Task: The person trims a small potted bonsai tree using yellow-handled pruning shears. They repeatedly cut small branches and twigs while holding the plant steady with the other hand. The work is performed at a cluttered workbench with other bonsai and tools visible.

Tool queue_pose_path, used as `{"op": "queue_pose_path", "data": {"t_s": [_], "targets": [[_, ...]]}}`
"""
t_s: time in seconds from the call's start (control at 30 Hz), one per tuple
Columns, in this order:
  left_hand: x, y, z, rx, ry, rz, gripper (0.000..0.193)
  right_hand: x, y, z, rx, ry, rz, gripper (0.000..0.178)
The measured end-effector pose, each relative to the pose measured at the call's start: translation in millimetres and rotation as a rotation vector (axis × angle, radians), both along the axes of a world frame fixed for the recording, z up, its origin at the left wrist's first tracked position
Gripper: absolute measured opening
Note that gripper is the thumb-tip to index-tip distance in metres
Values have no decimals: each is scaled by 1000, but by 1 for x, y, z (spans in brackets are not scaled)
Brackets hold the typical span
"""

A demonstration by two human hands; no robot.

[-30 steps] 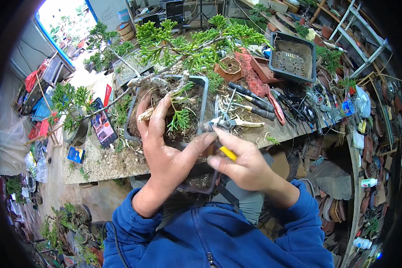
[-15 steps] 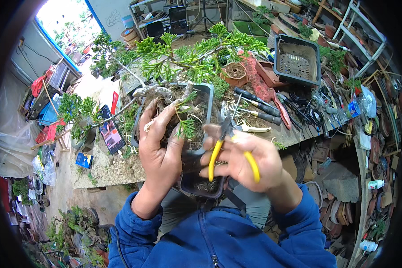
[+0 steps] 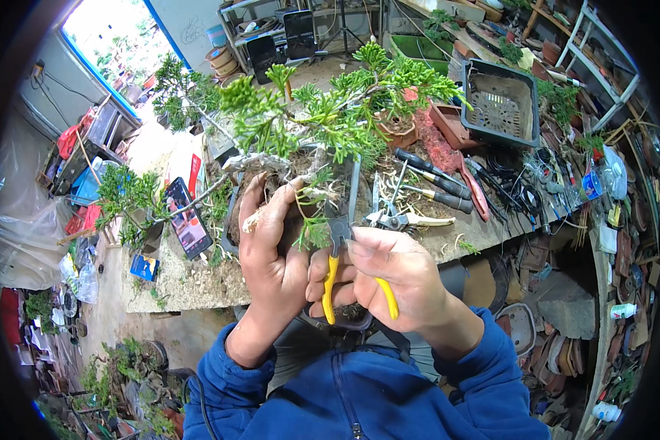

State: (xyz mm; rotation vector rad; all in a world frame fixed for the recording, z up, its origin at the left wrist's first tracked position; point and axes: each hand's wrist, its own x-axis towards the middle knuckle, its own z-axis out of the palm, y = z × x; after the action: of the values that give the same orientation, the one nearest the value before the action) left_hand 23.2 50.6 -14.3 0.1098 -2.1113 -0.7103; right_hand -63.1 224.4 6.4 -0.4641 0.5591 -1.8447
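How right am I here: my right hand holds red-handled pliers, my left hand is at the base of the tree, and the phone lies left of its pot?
Almost: the head view shows the pliers have yellow handles, not red. Your right hand does hold them, your left hand is at the base of the tree, and the phone lies left of its pot.

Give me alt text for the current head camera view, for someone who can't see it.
A person's left hand rests against the base of a potted evergreen, while the right hand holds yellow-handled pliers near a low sprig. Around them, on a cluttered workbench, lie a phone and hand tools.
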Motion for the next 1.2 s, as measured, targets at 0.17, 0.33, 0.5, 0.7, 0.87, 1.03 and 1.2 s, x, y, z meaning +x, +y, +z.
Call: {"op": "queue_pose_path", "data": {"t_s": [0.17, 0.33, 0.5, 0.7, 0.87, 1.03, 1.2], "targets": [[-1, 1, -2, 108, 34, -27, 55, 9, -9, -6, -150, -134, -13, 47], [0, 2, -5, 176, 44, -50, 52, 16, -13, -7, -98, -123, -107, 48], [3, 1, 0, 102, -10, -29, 45, 26, -12, -4, 23, -39, -236, 40], [3, 3, 1, 145, 46, -83, 69, 38, -23, -6, 291, 728, -645, 34], [2, 4, -2, 86, 66, -46, 75, 35, -30, -16, 350, 1302, -1055, 58], [-2, 10, -2, 59, 100, 5, 72, 35, -41, -27, 374, 1463, -1219, 63], [4, 5, 2, 27, 26, 28, 59, 39, -52, -28, 350, 1540, -1223, 65]]}}
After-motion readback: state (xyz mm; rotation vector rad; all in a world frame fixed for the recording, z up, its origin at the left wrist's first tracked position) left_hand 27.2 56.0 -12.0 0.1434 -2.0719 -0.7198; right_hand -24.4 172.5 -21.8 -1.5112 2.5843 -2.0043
